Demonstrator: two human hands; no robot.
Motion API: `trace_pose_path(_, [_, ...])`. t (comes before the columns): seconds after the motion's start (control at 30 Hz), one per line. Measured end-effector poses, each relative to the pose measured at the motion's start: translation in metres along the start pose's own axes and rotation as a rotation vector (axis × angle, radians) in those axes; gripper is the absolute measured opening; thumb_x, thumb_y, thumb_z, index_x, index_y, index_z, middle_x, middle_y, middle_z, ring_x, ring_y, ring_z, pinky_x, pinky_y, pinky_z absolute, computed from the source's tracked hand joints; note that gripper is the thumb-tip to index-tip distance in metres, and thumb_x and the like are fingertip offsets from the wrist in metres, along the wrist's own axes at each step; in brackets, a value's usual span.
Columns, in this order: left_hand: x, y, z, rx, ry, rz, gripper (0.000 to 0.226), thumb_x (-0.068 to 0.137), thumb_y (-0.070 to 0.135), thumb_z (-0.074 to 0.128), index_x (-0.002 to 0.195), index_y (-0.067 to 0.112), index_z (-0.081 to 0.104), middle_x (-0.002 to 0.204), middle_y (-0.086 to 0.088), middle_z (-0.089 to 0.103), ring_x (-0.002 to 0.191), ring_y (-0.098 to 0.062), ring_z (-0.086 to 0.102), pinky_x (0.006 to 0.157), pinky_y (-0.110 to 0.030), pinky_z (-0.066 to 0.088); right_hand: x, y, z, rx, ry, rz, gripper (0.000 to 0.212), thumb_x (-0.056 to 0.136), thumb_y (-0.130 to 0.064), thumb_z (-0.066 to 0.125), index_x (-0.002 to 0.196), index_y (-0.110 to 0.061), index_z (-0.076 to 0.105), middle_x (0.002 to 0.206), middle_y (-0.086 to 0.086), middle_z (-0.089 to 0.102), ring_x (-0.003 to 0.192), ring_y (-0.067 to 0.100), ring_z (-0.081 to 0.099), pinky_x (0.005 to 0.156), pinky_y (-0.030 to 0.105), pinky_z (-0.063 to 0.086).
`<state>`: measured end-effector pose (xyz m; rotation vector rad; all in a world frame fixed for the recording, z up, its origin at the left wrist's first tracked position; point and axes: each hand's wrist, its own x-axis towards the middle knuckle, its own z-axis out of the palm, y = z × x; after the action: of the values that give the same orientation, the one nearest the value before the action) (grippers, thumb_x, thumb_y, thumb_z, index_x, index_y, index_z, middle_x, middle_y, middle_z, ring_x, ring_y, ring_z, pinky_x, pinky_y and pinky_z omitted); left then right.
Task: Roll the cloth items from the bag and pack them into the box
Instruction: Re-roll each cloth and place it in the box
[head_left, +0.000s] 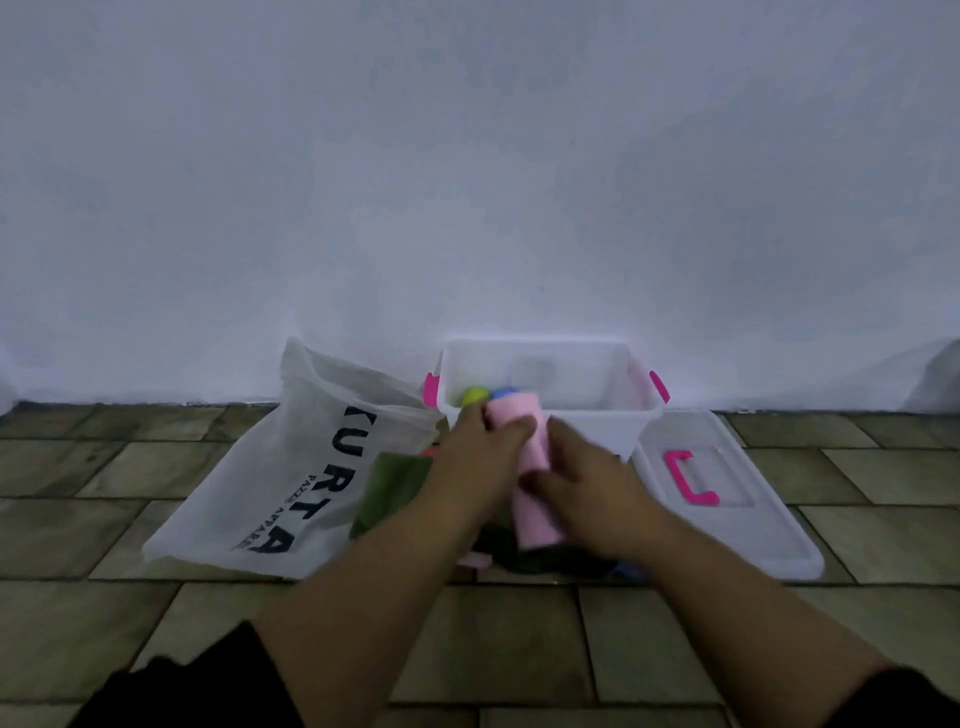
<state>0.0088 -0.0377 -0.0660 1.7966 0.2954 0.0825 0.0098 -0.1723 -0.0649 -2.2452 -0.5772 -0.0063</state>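
Left hand (483, 457), right hand (592, 499), both grasping pink roll (535, 525), at box (597, 431) near rim

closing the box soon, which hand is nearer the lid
Right. The right hand grips the pink roll just left of the lid; the left hand is farther left, toward the bag.

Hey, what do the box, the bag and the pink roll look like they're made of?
box: whitish translucent plastic, smooth, rigid-looking, with a straight moulded rim.
bag: thin white sheet, probably non-woven fabric or plastic; matte, creased, with printed dark letters.
pink roll: soft cloth, matte, wound into a roll; the weave is too blurred to tell.
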Motion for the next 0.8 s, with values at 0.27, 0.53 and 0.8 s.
trace_pose_path(0.27, [0.104, -0.007, -0.01, 0.821, -0.041, -0.018, 0.098, 0.089, 0.061, 0.042, 0.148, 0.002, -0.01, 0.16, -0.013, -0.009, 0.147, -0.027, -0.003, 0.119, -0.044, 0.01, 0.146, 0.038, -0.05, -0.017, 0.112, 0.495, 0.041, 0.09, -0.013, 0.054, 0.127, 0.002, 0.046, 0.12, 0.02, 0.056, 0.109, 0.037, 0.056, 0.09, 0.043, 0.049])
trace_pose_path(0.53, [0.109, -0.026, -0.01, 0.829, -0.025, 0.046, 0.097, 0.089, 0.063, 0.037, 0.148, 0.004, -0.013, 0.159, -0.011, -0.015, 0.147, -0.025, -0.006, 0.119, -0.044, 0.01, 0.198, 0.072, 0.006, -0.545, -0.547, 0.481, 0.034, 0.088, -0.011, 0.055, 0.121, -0.004, 0.058, 0.13, 0.018, 0.053, 0.107, 0.03, 0.052, 0.092, 0.038, 0.04])
trace_pose_path(0.8, [0.11, -0.025, -0.007, 0.814, -0.032, 0.017, 0.098, 0.087, 0.064, 0.038, 0.148, 0.008, -0.015, 0.159, -0.009, -0.017, 0.147, -0.027, -0.006, 0.118, -0.047, 0.011, 0.198, 0.069, 0.012, -0.662, -0.582, 0.487, 0.039, 0.091, -0.018, 0.055, 0.128, -0.006, 0.053, 0.137, 0.016, 0.048, 0.122, 0.03, 0.047, 0.095, 0.038, 0.036])
